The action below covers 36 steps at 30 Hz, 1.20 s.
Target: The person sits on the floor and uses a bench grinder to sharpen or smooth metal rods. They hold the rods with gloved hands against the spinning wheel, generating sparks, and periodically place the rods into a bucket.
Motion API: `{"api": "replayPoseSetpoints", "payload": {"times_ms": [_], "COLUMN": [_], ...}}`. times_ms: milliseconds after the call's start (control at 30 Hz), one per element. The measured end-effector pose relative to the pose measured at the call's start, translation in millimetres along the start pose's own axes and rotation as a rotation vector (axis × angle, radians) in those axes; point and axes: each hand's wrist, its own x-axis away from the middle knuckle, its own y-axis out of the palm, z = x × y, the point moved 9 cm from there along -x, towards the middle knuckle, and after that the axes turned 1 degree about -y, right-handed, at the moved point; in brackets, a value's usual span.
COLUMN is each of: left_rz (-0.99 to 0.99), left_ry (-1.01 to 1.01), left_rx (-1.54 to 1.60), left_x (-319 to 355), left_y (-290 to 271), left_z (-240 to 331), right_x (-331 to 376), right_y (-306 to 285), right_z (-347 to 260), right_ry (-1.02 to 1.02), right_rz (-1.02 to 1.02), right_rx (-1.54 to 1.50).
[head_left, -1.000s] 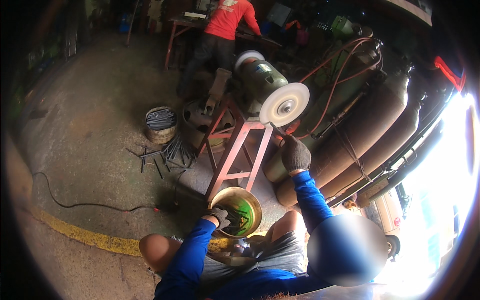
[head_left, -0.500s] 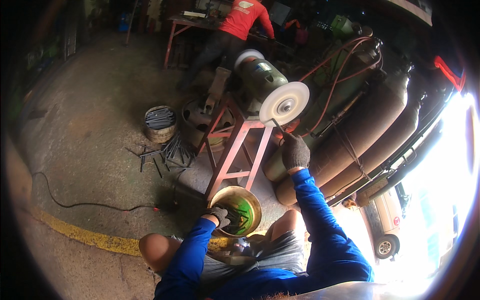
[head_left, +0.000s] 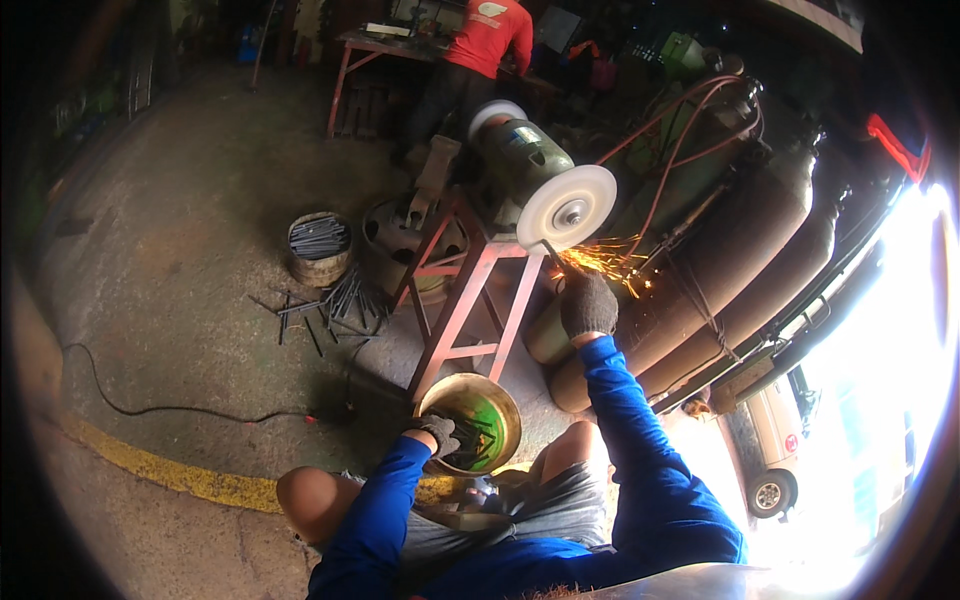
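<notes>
My right hand (head_left: pixel 590 303), in a dark knit glove, is closed on a short dark metal rod (head_left: pixel 551 253). The rod's tip touches the lower edge of the pale grinding wheel (head_left: pixel 590 192), and orange sparks (head_left: pixel 608 262) fly off to the right. This wheel is on the near end of a green bench grinder (head_left: pixel 523 147), mounted on a red metal stand (head_left: pixel 470 290). Also gloved, my left hand (head_left: pixel 437 432) rests with curled fingers at the left rim of a bucket (head_left: pixel 511 408) holding dark rods; whatever lies in its fingers is hidden.
Left of the stand, a tub (head_left: pixel 318 270) of dark rods stands beside a loose pile of rods (head_left: pixel 345 305). Large gas cylinders (head_left: pixel 735 260) with red hoses lie at right. A cable (head_left: pixel 200 412) crosses the floor. A person in red (head_left: pixel 490 40) bends over a far table (head_left: pixel 375 42).
Sparks now spray from where the rod meets the wheel. My right hand has shifted very slightly left; the left stays put. The person at the back has drawn their arm in.
</notes>
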Motion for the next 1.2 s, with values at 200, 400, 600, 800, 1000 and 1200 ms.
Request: {"api": "replayPoseSetpoints", "payload": {"times_ms": [200,400,600,800,1000,1200], "left_rz": [-0.007,-0.018,-0.029,-0.02,-0.009,0.002], "left_ry": [-0.009,-0.009,-0.016,-0.016,-0.015,-0.009], "left_rx": [-0.021,-0.046,-0.017,-0.008,-0.01,-0.007], "left_x": [-2,-2,5,4,3,4], "left_y": [0,0,-6,-6,-4,-7], "left_z": [1,1,5,4,2,5], "right_x": [-5,-8,-9,-12,-13,-14], "right_y": [12,19,9,10,2,18], "right_z": [9,15,9,7,-4,16], "right_ry": [0.031,0.089,0.077,0.09,0.003,0.018], "right_rz": [-0.104,-0.169,-0.158,-0.209,-0.15,-0.143], "right_rx": [0.048,0.075,0.07,0.095,0.061,0.053]}}
